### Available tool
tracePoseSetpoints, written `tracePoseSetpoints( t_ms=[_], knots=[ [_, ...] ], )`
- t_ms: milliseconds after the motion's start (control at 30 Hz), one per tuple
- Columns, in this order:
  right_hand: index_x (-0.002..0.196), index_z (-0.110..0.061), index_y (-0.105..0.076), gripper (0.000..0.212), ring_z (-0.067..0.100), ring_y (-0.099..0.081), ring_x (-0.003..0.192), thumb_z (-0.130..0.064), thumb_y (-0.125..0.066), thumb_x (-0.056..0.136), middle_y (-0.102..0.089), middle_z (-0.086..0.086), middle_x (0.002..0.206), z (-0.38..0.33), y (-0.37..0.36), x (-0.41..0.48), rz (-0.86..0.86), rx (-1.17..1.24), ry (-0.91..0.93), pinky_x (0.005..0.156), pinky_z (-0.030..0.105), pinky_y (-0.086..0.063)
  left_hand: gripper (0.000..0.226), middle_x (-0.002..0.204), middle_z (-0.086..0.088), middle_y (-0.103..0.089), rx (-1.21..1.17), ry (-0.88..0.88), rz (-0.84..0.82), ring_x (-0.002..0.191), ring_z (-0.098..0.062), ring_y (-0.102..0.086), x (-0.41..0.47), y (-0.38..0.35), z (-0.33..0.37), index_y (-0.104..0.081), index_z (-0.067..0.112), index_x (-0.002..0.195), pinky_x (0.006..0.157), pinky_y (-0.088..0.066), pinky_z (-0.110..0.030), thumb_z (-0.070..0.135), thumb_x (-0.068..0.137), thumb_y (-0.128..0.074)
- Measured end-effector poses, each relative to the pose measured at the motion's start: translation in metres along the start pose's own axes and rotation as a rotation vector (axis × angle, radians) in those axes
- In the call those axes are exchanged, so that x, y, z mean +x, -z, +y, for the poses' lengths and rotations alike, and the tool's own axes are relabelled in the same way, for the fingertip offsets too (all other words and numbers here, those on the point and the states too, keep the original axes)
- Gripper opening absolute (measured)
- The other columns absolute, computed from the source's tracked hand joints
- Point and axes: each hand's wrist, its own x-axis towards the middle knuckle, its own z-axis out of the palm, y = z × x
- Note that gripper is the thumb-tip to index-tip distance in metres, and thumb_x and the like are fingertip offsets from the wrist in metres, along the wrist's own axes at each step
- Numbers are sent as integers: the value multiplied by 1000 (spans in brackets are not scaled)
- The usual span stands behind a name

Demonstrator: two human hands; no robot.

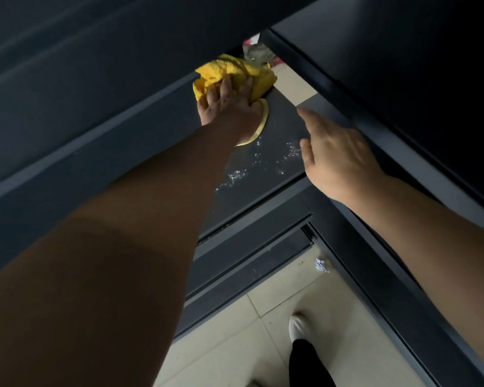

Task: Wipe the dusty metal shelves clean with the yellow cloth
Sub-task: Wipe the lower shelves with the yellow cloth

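Note:
My left hand (pixel 229 103) reaches far in and presses the crumpled yellow cloth (pixel 236 72) onto the dark metal shelf (pixel 280 127), near its back edge. A yellow strip of the cloth curls out under the wrist. White specks of dust and debris (pixel 263 160) lie scattered on the shelf between my two hands. My right hand (pixel 336 157) hovers over the right side of the shelf, fingers spread, holding nothing.
A higher shelf (pixel 95 79) overhangs at the left and a dark upright frame (pixel 375 113) runs along the right. Lower shelf rails (pixel 249 247) sit below. Beige floor tiles (pixel 235 339), a crumpled scrap (pixel 321 266) and my white shoe (pixel 298 325) show underneath.

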Motion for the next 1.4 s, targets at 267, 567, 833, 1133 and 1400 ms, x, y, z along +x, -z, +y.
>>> tracePoseSetpoints(
  t_ms=[267, 567, 833, 1133, 1400],
  knots=[
    [138, 0, -43, 49, 36, -66, 81, -9, -53, 91, -67, 19, 102, -12, 7, -14, 17, -28, 24, 71, 41, -53, 55, 163, 4, -1, -16, -183, 0, 149, -27, -1, -34, -6, 25, -12, 44, 152, 119, -4, -48, 48, 98, -24],
    [140, -2, -39, 49, 36, -56, 115, -13, -51, 94, -52, 17, 134, -29, 19, -34, -117, -106, -49, 85, 49, -49, 53, 163, 2, -1, 22, -267, 2, 149, -26, -3, -76, -10, 1, -12, 40, 152, 120, -4, -45, 48, 101, -21],
    [143, -5, -35, 52, 33, -51, 124, -18, -49, 95, -44, 14, 143, -53, 28, -50, -247, -173, -95, 93, 47, -45, 54, 163, 0, 3, 51, -235, -45, 149, -28, 0, -107, -10, -34, -7, 39, 153, 121, -2, -45, 49, 101, -18],
    [132, -7, -47, 40, 28, -48, 125, -19, -49, 94, -55, 10, 127, -92, 26, -67, -312, -198, -28, 92, 44, -46, 56, 163, -2, 3, 86, -105, -81, 149, -29, -2, -151, -8, -93, -3, 36, 154, 121, -4, -45, 49, 101, -17],
    [128, -6, -50, 36, 23, -37, 138, -15, -49, 93, -54, 6, 130, -132, 21, -80, -385, -232, 18, 98, 41, -42, 57, 163, -3, 4, 55, -7, -100, 149, -29, -1, -198, -11, -154, -2, 36, 154, 121, -4, -46, 50, 101, -16]
  ],
)
